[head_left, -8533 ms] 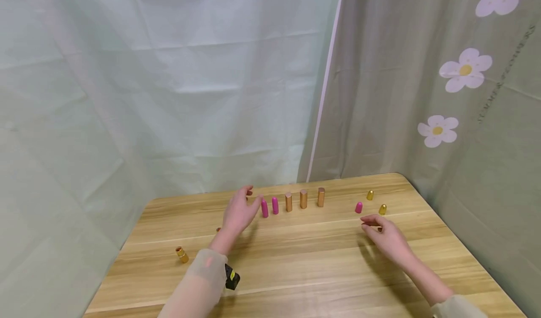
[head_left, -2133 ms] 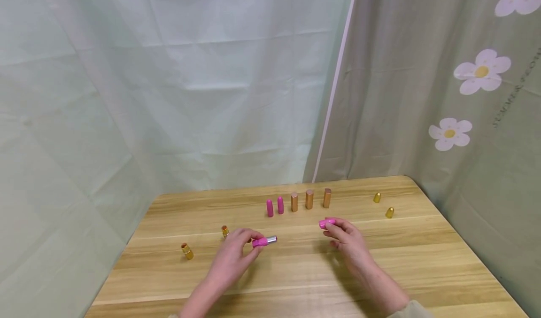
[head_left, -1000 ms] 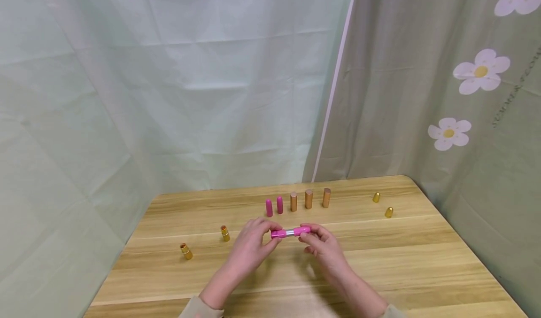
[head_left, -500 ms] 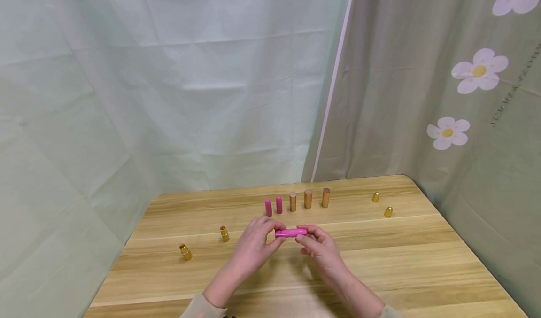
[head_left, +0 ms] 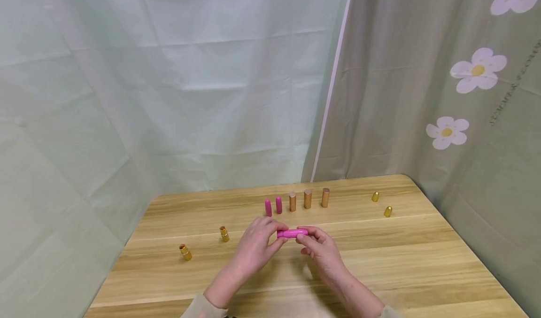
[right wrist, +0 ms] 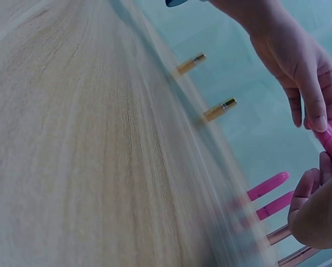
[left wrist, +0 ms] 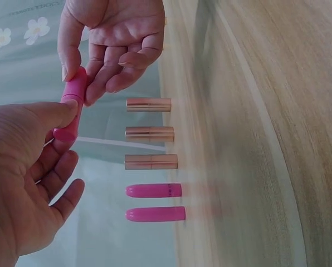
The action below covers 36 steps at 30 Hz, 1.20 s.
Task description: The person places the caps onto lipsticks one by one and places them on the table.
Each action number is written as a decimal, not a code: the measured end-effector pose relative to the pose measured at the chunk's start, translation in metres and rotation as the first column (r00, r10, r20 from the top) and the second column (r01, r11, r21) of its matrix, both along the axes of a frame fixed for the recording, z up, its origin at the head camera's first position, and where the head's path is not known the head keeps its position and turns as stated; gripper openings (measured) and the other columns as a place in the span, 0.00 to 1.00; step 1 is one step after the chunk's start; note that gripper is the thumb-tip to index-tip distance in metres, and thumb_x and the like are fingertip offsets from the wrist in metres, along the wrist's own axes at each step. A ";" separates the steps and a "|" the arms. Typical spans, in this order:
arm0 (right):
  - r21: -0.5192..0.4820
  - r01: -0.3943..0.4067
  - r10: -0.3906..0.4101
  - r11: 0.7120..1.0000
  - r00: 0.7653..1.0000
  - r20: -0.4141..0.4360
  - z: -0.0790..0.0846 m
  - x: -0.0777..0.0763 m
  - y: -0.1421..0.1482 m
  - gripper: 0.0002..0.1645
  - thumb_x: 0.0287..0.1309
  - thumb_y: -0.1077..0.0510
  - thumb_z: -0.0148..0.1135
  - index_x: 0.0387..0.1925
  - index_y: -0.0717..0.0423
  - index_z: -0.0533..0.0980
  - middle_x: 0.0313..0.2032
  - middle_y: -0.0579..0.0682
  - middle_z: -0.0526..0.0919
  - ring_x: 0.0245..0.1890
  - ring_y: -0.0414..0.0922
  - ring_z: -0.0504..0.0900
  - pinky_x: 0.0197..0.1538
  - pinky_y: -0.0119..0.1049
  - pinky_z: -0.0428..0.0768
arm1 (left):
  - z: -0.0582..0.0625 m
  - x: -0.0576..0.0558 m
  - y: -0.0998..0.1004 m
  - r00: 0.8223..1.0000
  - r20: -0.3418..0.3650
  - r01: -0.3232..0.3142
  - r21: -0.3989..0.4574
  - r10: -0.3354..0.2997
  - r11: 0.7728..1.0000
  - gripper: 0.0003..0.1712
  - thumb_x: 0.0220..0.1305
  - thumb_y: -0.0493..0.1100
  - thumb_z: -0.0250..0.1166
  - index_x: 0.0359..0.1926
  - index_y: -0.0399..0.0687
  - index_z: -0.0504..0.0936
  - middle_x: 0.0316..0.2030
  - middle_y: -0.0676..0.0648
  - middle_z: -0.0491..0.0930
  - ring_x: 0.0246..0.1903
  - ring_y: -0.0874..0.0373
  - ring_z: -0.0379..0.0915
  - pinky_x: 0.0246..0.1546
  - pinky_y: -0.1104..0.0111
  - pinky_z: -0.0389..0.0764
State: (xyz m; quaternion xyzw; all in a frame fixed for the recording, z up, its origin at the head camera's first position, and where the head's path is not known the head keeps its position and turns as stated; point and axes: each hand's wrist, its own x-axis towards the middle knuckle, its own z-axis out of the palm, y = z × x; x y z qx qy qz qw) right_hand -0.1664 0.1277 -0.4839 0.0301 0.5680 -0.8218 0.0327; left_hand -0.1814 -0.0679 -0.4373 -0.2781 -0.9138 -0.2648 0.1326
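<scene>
A pink lipstick lies level between both hands over the middle of the table, its cap on the tube with no silver showing. My left hand pinches the base end with thumb and fingers. The capped end is pinched by my right hand. In the left wrist view a thin seam crosses the lipstick between the two grips. Behind the hands, two pink lipsticks and three rose-gold lipsticks stand capped in a row.
Two uncapped gold lipstick tubes stand on the left of the wooden table. Two gold caps sit at the back right. A curtain hangs behind the table's far edge.
Earlier the hands took up the pink tube and its cap from opposite sides and brought them together. The cap slid over the silver part; in the last half second it closed further.
</scene>
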 end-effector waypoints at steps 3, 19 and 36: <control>0.007 0.011 -0.011 1.000 1.000 -0.005 -0.001 0.000 -0.001 0.18 0.63 0.63 0.68 0.51 0.68 0.78 0.39 0.50 0.84 0.42 0.45 0.81 0.44 0.37 0.81 | -0.001 0.000 0.001 1.000 -0.017 0.007 -0.010 -0.007 1.000 0.12 0.64 0.48 0.73 0.47 0.56 0.87 0.45 0.58 0.82 0.48 0.59 0.73 0.53 0.57 0.76; 0.199 0.027 -0.009 0.980 0.996 -0.089 -0.001 -0.001 0.002 0.22 0.60 0.61 0.73 0.53 0.68 0.80 0.42 0.53 0.85 0.42 0.46 0.81 0.44 0.34 0.80 | -0.010 0.000 0.002 0.998 -0.068 -0.017 -0.078 0.012 0.997 0.17 0.61 0.52 0.76 0.49 0.55 0.87 0.40 0.60 0.83 0.46 0.58 0.74 0.55 0.55 0.76; 0.495 0.026 0.096 0.868 0.971 -0.219 0.008 -0.008 0.028 0.14 0.65 0.58 0.69 0.51 0.53 0.83 0.43 0.49 0.88 0.47 0.44 0.83 0.49 0.34 0.79 | -0.034 -0.016 -0.004 0.973 0.206 -0.127 0.096 0.105 0.987 0.12 0.64 0.44 0.73 0.48 0.55 0.84 0.42 0.56 0.85 0.44 0.56 0.80 0.46 0.58 0.81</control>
